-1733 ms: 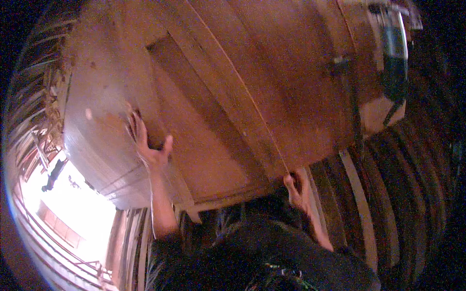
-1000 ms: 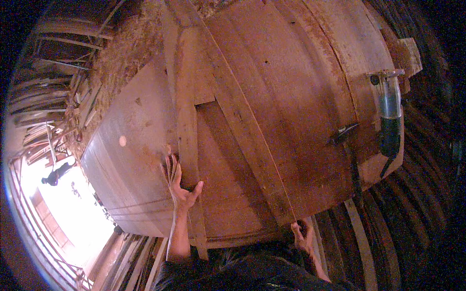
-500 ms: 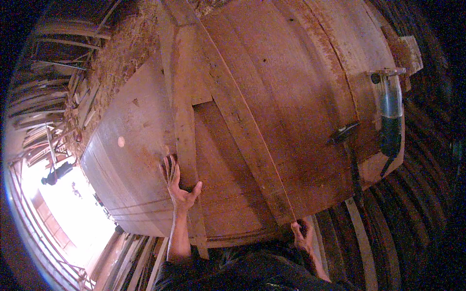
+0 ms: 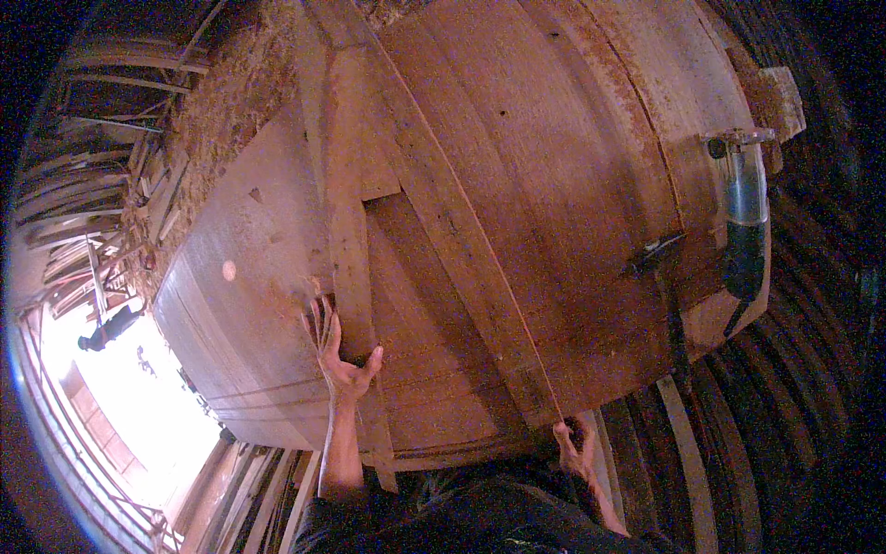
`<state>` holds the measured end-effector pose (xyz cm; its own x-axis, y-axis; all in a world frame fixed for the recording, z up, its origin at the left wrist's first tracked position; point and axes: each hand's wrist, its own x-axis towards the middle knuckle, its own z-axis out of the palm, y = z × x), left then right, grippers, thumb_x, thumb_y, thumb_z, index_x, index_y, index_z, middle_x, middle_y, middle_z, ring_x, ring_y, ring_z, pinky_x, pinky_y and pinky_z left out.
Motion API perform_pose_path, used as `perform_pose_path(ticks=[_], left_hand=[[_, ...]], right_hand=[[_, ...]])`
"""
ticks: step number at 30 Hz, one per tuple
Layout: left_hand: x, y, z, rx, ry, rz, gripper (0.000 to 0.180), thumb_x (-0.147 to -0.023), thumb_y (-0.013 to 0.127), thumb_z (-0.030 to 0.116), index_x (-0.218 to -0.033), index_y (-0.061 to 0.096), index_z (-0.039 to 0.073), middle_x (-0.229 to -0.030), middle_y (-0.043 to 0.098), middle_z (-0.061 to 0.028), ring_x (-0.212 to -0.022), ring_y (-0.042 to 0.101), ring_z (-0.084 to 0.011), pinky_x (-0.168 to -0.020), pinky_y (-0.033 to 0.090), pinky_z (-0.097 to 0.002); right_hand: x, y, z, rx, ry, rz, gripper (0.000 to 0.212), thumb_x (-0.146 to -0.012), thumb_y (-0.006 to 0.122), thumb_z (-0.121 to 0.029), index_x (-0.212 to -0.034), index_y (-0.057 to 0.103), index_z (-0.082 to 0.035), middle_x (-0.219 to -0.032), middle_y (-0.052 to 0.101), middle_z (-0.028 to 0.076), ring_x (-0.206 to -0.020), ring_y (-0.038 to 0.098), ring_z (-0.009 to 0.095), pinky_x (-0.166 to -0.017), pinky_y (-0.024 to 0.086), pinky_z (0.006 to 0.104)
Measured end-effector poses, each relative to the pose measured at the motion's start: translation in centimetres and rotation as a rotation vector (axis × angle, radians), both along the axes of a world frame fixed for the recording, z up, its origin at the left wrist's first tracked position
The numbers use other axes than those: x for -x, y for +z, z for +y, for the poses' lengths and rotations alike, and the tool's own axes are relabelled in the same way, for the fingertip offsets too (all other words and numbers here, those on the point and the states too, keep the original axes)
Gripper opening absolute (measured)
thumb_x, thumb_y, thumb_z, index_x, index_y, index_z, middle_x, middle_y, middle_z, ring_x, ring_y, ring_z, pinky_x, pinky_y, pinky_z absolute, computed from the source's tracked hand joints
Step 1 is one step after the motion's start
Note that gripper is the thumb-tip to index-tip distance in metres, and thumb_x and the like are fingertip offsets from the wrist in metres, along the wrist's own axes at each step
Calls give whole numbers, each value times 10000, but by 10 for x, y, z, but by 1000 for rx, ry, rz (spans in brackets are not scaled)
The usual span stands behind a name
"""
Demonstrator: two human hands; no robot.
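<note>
My left hand [image 4: 340,355] is spread, fingers and thumb apart, resting against the left leg [image 4: 352,249] of a wooden A-shaped frame. That frame lies on a broad wooden board [image 4: 572,231] in front of me. Along the outer edge of its right leg [image 4: 461,249] runs a thin taut string [image 4: 508,277], or something much like one. Closed at the near end of that leg, my right hand [image 4: 574,445] pinches the string's end; its lower fingers are partly in shadow. A hammer [image 4: 657,254] with a dark handle lies on the board to the right.
At the board's right edge stands a cylindrical power tool [image 4: 744,217] with a metal top and dark lower body. Wood shavings [image 4: 231,120] are heaped at the far left. Stacked timber [image 4: 775,434] lines the right side. Bright light enters an opening [image 4: 138,397] at left.
Both hands keep their places, and the frame and string stay put. Only the view has shifted very slightly.
</note>
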<state>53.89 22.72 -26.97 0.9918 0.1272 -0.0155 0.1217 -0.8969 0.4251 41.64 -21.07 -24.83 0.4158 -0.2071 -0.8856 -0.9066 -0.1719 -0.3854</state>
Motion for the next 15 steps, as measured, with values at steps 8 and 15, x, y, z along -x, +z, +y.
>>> perform_pose_path(ticks=[8, 15], left_hand=[[-1, 1, -1, 17, 36, 34, 963, -800, 769, 474, -1551, 396, 0, -1631, 327, -264, -1545, 230, -446, -1256, 64, -613], [-2, 6, -5, -21, 39, 61, 966, -807, 771, 474, -1562, 383, 14, -1637, 326, -252, -1545, 230, -444, -1256, 80, -610]], right_hand=[[7, -11, -9, -63, 43, 3, 513, -891, 818, -414, -1146, 616, -18, -934, 634, 21, -798, 561, 131, -682, 477, 290], [-27, 21, 14, -20, -24, -146, 370, -937, 776, -351, -1079, 657, -31, -874, 656, 14, -781, 575, 141, -684, 490, 319]])
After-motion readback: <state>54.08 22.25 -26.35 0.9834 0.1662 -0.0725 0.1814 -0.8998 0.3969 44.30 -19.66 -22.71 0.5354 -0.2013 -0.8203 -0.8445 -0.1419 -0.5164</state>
